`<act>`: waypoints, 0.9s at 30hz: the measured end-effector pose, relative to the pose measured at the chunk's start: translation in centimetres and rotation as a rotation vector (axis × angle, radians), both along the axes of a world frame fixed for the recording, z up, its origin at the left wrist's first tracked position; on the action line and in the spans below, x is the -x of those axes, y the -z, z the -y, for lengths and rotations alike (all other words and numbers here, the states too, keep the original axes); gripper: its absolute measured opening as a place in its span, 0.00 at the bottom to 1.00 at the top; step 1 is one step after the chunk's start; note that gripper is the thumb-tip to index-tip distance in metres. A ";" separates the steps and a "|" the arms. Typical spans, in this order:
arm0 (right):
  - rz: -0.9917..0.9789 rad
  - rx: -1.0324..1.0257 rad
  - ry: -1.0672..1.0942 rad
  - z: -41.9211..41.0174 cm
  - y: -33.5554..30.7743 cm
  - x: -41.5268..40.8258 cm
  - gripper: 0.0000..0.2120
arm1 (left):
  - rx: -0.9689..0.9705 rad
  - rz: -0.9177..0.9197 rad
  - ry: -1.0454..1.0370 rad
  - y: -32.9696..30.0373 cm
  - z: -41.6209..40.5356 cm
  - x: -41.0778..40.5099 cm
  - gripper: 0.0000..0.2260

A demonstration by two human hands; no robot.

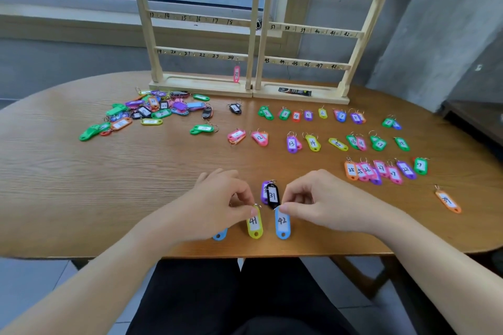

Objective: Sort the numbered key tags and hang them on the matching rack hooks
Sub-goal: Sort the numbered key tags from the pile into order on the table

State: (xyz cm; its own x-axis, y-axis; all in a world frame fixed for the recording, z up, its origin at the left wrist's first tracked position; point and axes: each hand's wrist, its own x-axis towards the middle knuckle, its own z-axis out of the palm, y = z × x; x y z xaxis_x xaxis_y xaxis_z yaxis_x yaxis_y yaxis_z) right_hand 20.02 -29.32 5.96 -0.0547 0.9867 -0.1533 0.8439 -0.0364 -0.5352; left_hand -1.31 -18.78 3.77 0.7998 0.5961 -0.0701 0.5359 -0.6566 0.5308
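Note:
My left hand (223, 198) pinches the ring end of a yellow tag marked 41 (254, 223) lying near the table's front edge. My right hand (313, 198) pinches the top of a blue tag marked 42 (282, 224) beside it. Between my hands lies a black tag marked 31 (272, 195) on top of a purple tag (264, 190). Another blue tag (220, 234) peeks out under my left hand. An unsorted heap of tags (152, 111) lies at the left. Two wooden racks (201, 19) (315, 30) with numbered hooks stand at the back; a pink tag (236, 73) hangs under hook 24.
Rows of sorted tags run across the right half of the table: low numbers (307, 115), the teens (313, 142), the twenties (381, 170), and a lone orange tag (447, 201). A dark packet (294, 91) lies on the right rack's base. A window is behind the racks.

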 end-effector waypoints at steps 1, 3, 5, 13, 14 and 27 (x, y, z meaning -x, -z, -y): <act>0.018 0.006 0.005 0.0 -0.1 -0.1 0.09 | -0.018 0.001 -0.002 0.1 0.0 -0.2 0.06; 0.055 0.005 0.023 0.0 -0.2 -0.5 0.09 | -0.049 0.012 -0.001 0.3 0.1 -0.7 0.06; 0.106 0.007 0.042 0.1 -0.2 -0.7 0.10 | -0.077 0.028 -0.001 0.4 0.2 -1.0 0.06; 0.204 0.029 0.061 0.9 0.4 -1.2 0.09 | -0.105 0.075 0.010 0.9 0.8 -1.8 0.06; 0.212 0.024 0.064 1.0 0.4 -1.2 0.09 | -0.101 0.082 0.007 1.0 0.8 -1.9 0.06; 0.285 -0.054 0.098 1.9 0.7 -0.7 0.07 | -0.081 0.252 -0.059 1.3 0.2 -1.0 0.08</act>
State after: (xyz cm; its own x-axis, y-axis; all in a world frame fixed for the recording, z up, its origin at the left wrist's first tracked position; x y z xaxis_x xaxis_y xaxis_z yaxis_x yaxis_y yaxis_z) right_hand 20.73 -31.23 5.24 0.0786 0.9922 -0.0965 0.9543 -0.1029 -0.2807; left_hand -0.28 -18.94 2.49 0.7500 0.6375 0.1764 0.4320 -0.6741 0.5991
